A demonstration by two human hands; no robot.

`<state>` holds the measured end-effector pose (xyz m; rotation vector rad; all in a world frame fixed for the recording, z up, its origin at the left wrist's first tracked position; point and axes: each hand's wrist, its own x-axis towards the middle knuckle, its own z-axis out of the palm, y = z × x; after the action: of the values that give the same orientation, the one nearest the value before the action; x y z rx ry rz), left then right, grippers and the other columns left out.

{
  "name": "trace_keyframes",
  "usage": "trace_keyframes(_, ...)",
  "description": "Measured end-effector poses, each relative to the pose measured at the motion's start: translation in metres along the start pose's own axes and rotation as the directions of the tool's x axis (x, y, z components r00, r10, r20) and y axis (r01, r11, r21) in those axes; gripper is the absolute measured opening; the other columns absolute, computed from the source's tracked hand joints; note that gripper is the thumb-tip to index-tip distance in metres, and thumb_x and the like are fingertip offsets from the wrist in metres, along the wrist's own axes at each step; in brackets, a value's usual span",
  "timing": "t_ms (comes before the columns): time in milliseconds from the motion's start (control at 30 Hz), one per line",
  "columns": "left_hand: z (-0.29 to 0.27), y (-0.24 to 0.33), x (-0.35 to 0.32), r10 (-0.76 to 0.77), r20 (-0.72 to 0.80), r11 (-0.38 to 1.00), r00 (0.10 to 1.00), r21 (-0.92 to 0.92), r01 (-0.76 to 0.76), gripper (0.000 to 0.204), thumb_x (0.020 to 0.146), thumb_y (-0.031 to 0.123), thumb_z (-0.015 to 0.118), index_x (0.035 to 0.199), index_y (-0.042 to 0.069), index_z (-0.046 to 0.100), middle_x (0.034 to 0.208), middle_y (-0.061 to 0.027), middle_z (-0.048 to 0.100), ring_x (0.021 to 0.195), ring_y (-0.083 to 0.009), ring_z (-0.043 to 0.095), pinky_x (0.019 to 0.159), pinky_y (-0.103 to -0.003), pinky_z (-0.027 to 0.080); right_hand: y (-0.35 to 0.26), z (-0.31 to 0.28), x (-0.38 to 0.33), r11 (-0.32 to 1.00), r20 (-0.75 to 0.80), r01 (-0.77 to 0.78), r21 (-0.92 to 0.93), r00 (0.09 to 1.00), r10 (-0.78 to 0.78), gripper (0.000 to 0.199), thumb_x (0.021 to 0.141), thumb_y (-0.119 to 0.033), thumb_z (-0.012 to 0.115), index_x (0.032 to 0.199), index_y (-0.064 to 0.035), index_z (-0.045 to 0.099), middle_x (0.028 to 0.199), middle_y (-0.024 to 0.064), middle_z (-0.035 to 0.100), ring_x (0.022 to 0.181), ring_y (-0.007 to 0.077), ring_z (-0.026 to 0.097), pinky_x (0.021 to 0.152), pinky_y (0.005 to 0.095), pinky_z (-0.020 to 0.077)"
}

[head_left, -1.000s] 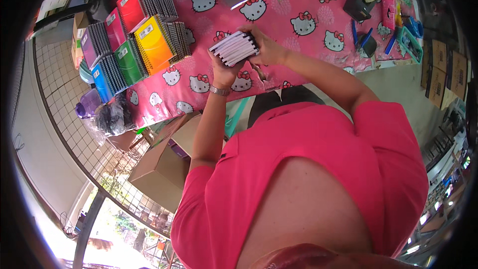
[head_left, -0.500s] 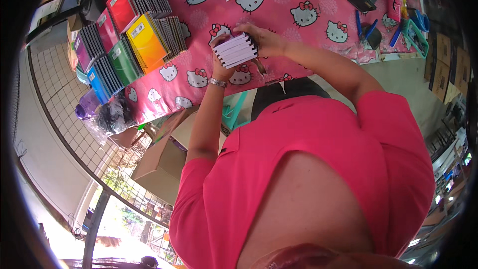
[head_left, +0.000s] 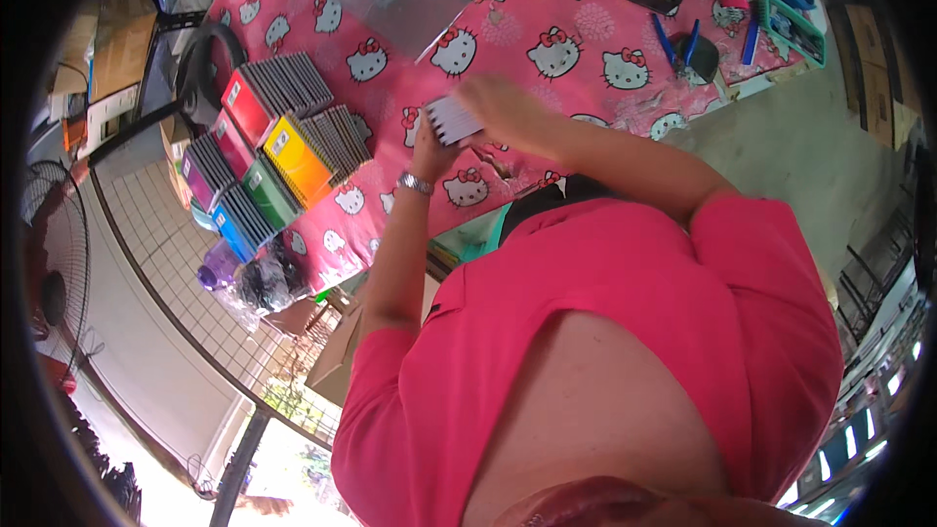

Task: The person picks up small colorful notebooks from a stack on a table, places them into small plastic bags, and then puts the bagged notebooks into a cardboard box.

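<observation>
Closed on a small spiral notepad (head_left: pixel 457 123) above the pink tablecloth (head_left: pixel 607 31), the left hand (head_left: pixel 427 152) held it; whether the blurred right hand (head_left: pixel 511 115) gripped could not be told. Probably light, with bendable leaves, it suited an edge hold clear of the coil (head_left: pixel 436 125). Coil-bound notebooks (head_left: pixel 297 162) stood leftward.

Single view, head-mounted: left unit of a side-by-side fisheye pair. Lens faces down over the wearer's front; orientation upright, unmirrored. Nearest the lens is the pink shirt (head_left: pixel 586 263), filling the lower centre. Farther off, above centre, the left hand (head_left: pixel 429 148) and right hand (head_left: pixel 512 117) are seen from above, with the patterned pink tablecloth (head_left: pixel 503 63) beyond. Wide coverage reaches the wire grid panel (head_left: pixel 161 268) at left, its frame bowed; corners fall to black.
</observation>
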<state>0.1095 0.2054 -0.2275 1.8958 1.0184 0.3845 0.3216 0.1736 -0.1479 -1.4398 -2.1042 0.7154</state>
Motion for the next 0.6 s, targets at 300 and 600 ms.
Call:
trace_keyframes(300,0.027,0.029,0.3,-0.104,-0.248,0.987,0.963,0.09,0.13,0.044,0.073,0.046,0.067,0.102,0.013,0.064,0.131,-0.012,0.044,0.122,-0.0345,0.035,0.1,-0.051,0.027,0.085,-0.103,-0.099,0.889,-0.412,-0.412,-0.199,0.859,0.306,0.074,0.064,-0.032,0.078,0.118,0.0027,0.041,0.106,0.0203,0.046,0.097,0.0392,0.046,0.083,0.0459,0.0407)
trace_keyframes(600,0.085,0.055,0.331,-0.088,-0.542,0.905,0.836,0.307,0.295,0.034,0.061,0.045,0.076,0.081,0.018,0.068,0.115,-0.0029,0.052,0.117,-0.0244,0.035,0.093,-0.046,0.025,0.089,-0.104,-0.114,0.849,-0.403,-0.491,-0.196,0.829,0.387,0.073,0.064,-0.028,0.077,0.119,0.0033,0.04,0.108,0.0185,0.046,0.098,0.0364,0.046,0.087,0.0435,0.041)
